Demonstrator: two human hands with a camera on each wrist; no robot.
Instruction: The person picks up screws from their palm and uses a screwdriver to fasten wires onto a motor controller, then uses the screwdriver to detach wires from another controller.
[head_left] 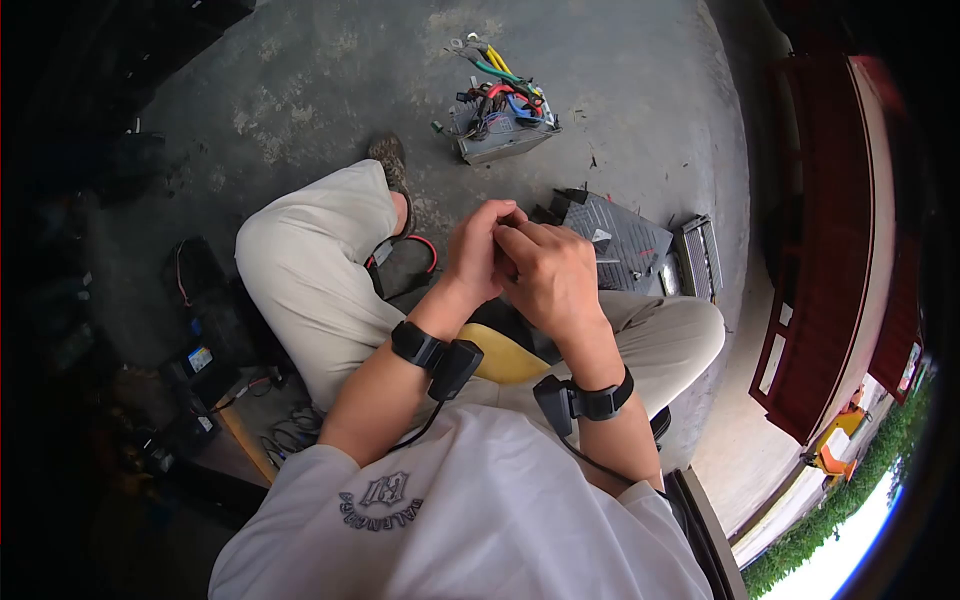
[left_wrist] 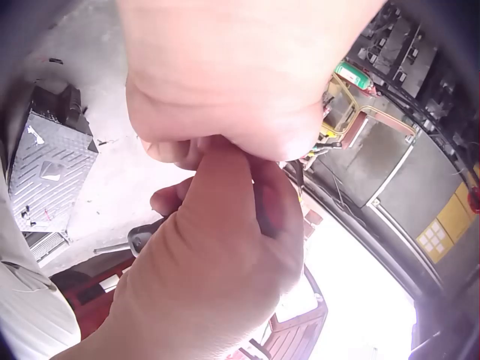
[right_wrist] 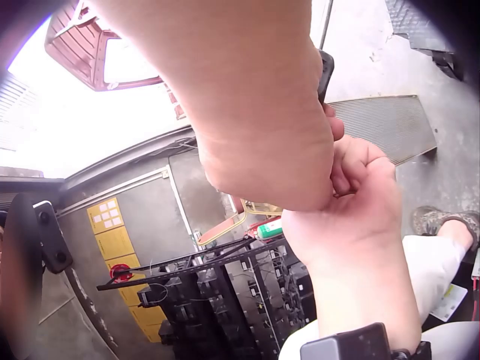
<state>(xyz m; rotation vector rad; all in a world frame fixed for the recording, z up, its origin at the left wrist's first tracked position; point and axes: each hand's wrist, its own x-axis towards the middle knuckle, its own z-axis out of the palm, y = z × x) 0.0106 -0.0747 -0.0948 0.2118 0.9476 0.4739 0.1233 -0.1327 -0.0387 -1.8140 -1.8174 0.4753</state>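
Both hands meet in front of the body, over the lap. The right hand (head_left: 556, 272) curls its fingers around a screwdriver (left_wrist: 141, 237) with a dark handle; its thin metal shaft sticks out past the fingers in the left wrist view. In the right wrist view, the screwdriver's dark end (right_wrist: 325, 75) shows beside that hand. The left hand (head_left: 474, 256) bends its fingers in against the right hand's fingertips. Whatever lies between the fingers is hidden, so I cannot tell if the left hand holds something small.
A metal box (head_left: 510, 148) with colored cables stands on the concrete floor ahead. Right of the hands lie a ribbed grey panel (head_left: 625, 245) and a finned unit (head_left: 700, 258). A red cable (head_left: 428, 252) lies near the shoe (head_left: 388, 160). Dark equipment (head_left: 195, 375) crowds the left.
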